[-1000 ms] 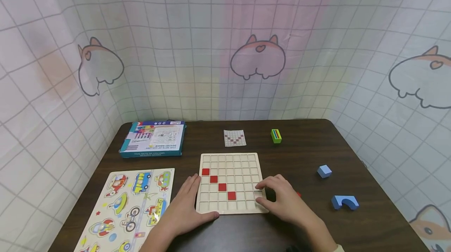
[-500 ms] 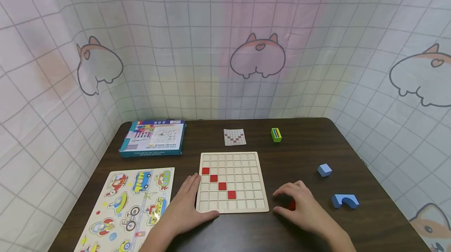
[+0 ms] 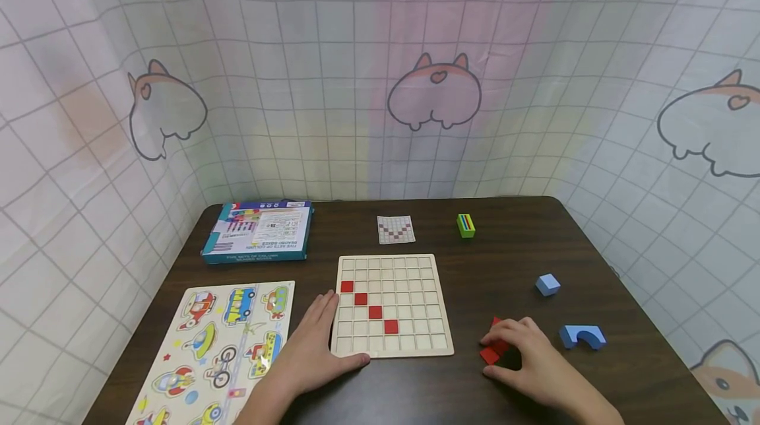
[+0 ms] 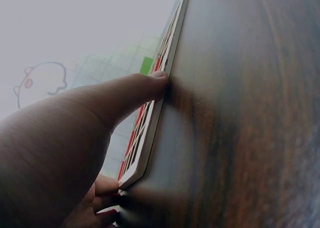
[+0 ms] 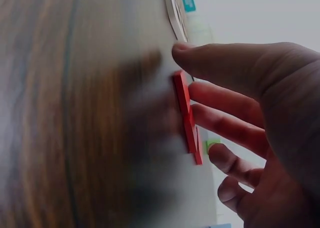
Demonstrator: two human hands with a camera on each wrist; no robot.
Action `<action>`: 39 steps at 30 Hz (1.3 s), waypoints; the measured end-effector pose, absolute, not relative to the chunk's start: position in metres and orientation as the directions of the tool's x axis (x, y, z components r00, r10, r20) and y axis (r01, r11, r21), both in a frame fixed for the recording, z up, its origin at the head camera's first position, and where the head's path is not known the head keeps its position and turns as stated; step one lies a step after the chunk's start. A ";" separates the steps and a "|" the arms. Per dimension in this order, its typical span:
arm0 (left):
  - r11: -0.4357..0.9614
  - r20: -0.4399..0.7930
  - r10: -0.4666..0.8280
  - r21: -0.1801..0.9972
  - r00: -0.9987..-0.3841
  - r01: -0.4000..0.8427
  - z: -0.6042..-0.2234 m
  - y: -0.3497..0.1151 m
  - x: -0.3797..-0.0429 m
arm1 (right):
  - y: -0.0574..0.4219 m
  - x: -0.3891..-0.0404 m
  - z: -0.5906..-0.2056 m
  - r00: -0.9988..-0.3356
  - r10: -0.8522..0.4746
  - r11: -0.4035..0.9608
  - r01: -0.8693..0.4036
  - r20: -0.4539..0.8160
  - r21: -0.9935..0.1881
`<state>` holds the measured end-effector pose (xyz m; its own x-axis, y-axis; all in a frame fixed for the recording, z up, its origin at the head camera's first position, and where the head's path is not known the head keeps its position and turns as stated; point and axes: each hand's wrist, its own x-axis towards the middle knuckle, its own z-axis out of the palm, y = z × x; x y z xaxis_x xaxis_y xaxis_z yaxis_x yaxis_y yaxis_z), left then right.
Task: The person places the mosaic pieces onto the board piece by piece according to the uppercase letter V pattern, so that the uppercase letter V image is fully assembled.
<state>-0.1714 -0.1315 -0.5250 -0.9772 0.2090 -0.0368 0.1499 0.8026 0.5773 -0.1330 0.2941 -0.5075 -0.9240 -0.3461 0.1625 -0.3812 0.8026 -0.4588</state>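
Observation:
A pale wooden grid board [image 3: 415, 280] lies mid-table, with several red square tiles [image 3: 375, 312] set in a descending diagonal. My left hand [image 3: 315, 352] rests at its near-left corner, fingers along the left edge and thumb [image 4: 150, 83] against the front edge. To the right of the board, my right hand [image 3: 528, 356] hovers over a small cluster of loose red tiles [image 3: 489, 355]. Its thumb and fingers are spread apart, with fingertips right at the tiles. In the right wrist view the red tiles [image 5: 183, 95] lie flat between thumb and fingers; the hand partly hides them in the head view.
A picture puzzle board [image 3: 196, 352] lies at left, behind it a boxed set [image 3: 261, 233]. A small pattern card [image 3: 396, 230] and a green striped block [image 3: 466, 226] are at the back. A blue cube [image 3: 547, 284] and blue arch block [image 3: 582, 336] stand at right.
My right hand has moved away from the board's right edge, rightward and nearer, to the loose red tiles, which now show more. The left hand has stayed on the board's corner.

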 end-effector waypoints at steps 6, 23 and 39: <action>0.803 -0.031 0.210 0.576 -0.977 0.154 -0.525 -0.131 -0.172 | 0.303 -0.130 -0.511 -0.912 -0.366 0.795 -0.409 0.185 -0.447; 0.809 -0.018 0.210 0.565 -0.977 0.164 -0.531 -0.131 -0.171 | 0.295 -0.130 -0.520 -0.912 -0.326 0.784 -0.407 0.247 -0.469; 0.814 -0.036 0.198 0.563 -0.980 0.144 -0.530 -0.132 -0.173 | 0.280 -0.142 -0.509 -0.906 -0.346 0.767 -0.423 0.244 -0.482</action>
